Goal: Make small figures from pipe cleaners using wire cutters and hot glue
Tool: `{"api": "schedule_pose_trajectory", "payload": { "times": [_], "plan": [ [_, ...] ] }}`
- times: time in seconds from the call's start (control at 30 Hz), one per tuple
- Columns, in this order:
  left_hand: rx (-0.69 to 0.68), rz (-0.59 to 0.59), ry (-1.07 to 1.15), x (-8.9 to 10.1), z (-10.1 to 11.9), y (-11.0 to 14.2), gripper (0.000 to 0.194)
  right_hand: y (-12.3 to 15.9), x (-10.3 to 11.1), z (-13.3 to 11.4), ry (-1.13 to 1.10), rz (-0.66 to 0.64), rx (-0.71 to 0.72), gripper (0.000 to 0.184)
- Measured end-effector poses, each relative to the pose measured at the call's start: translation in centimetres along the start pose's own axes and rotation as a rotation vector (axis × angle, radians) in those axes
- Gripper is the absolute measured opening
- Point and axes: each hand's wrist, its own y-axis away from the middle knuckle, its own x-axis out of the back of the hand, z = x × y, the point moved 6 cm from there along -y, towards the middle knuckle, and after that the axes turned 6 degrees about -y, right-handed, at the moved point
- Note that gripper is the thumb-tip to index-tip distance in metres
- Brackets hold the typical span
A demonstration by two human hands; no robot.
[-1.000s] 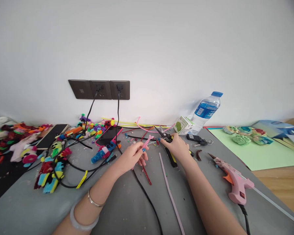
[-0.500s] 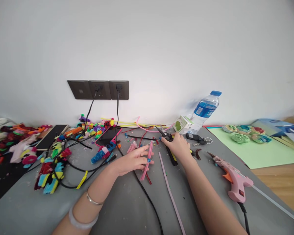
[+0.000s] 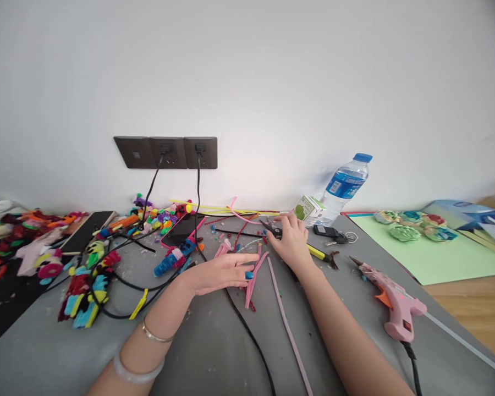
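Note:
My left hand (image 3: 226,271) is held over the table with its fingers stretched forward. Pink pipe cleaner pieces (image 3: 253,280) are pinched between its thumb and fingers, their ends slightly spread. My right hand (image 3: 292,242) reaches toward the wall, palm down and fingers extended, over the black scissors (image 3: 273,230). Its fingertips are near a juice carton (image 3: 307,209), and what lies under the palm is hidden. Pliers with a yellow-and-black handle (image 3: 319,253) show beside the wrist. A long pale pink pipe cleaner (image 3: 286,324) lies on the table between my forearms.
A pink glue gun (image 3: 402,308) lies at the right, near car keys (image 3: 330,232) and a water bottle (image 3: 344,187). Black cables (image 3: 251,335) cross the table (image 3: 206,352). Colourful pipe cleaner figures (image 3: 86,291) and a phone (image 3: 181,231) are at the left.
My right hand has moved forward and left, its fingers extending toward the wall. The yellow plier handle shows more. The pink pieces in my left hand have tilted and spread apart.

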Motion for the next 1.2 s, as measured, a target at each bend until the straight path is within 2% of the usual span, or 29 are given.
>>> {"api": "schedule_pose_trajectory", "payload": {
  "times": [0.07, 0.13, 0.23, 0.33, 0.47, 0.67, 0.8, 0.87, 0.93, 1.07, 1.13, 1.2],
  "plan": [
    [-0.031, 0.010, 0.003, 0.2, 0.0, -0.2, 0.066, -0.1, -0.7, -0.7, -0.072, -0.034, 0.152, 0.031],
    [-0.064, 0.048, 0.007, 0.5, 0.0, -0.3, 0.059, -0.1, -1.7, -1.2, -0.081, -0.129, 0.249, 0.032],
    [-0.113, 0.105, 0.027, 0.8, 0.3, -0.5, 0.049, 0.1, -3.1, -1.7, -0.031, -0.315, 0.319, 0.038],
    [-0.149, 0.142, 0.052, 1.0, 0.7, -0.6, 0.045, 0.2, -3.7, -1.8, 0.022, -0.417, 0.320, 0.043],
    [-0.150, 0.172, 0.072, 1.0, 0.9, -0.5, 0.042, 0.1, -3.9, -1.8, 0.047, -0.436, 0.322, 0.046],
    [-0.195, 0.267, 0.113, 1.7, 1.1, -0.6, 0.041, 0.0, -3.2, -1.7, -0.112, -0.327, 0.344, 0.040],
    [-0.260, 0.372, 0.170, 2.6, 1.0, -0.6, 0.037, -0.5, -1.5, -2.0, -0.394, -0.172, 0.354, 0.039],
    [-0.277, 0.436, 0.202, 3.1, 1.0, -0.6, 0.034, -0.7, -0.1, -2.4, -0.595, -0.060, 0.374, 0.038],
    [-0.284, 0.487, 0.230, 3.5, 1.1, -0.5, 0.030, -0.9, 1.2, -2.3, -0.826, 0.049, 0.336, 0.033],
    [-0.278, 0.519, 0.267, 3.7, 1.2, -0.3, 0.028, -1.2, 2.2, -0.4, -1.394, 0.184, 0.048, 0.023],
    [-0.251, 0.489, 0.269, 3.4, 1.1, -0.4, 0.028, -1.2, 2.1, 0.5, -1.649, 0.199, -0.086, 0.021],
    [-0.206, 0.422, 0.249, 2.8, 0.9, -0.7, 0.030, -1.2, 1.9, 0.8, -1.802, 0.172, -0.151, 0.019]
  ]
}}
